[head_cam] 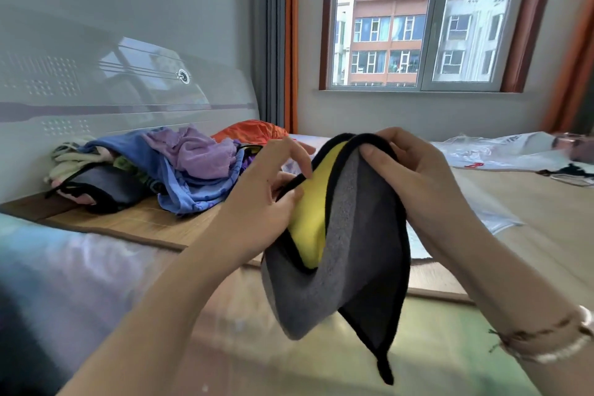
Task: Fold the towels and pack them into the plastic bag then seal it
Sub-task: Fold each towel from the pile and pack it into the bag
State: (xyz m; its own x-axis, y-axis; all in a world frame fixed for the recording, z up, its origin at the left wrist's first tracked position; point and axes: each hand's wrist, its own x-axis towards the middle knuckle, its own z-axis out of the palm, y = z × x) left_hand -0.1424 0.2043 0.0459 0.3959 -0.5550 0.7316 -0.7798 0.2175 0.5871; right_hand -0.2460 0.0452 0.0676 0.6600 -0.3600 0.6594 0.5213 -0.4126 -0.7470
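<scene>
A person holds one grey-and-yellow towel (347, 235) with black edging in the air above the near end of a bed (514, 219), its long axis running top to bottom and a loose corner pointing down. The left hand (270, 199) pinches the black hem between thumb and forefinger, while the right hand (414, 177) curls its fingers over the top fold. To the far left lies one heap of unfolded towels (167, 164), several, too tangled to count; one plastic bag (495, 151) lies flat at far right.
</scene>
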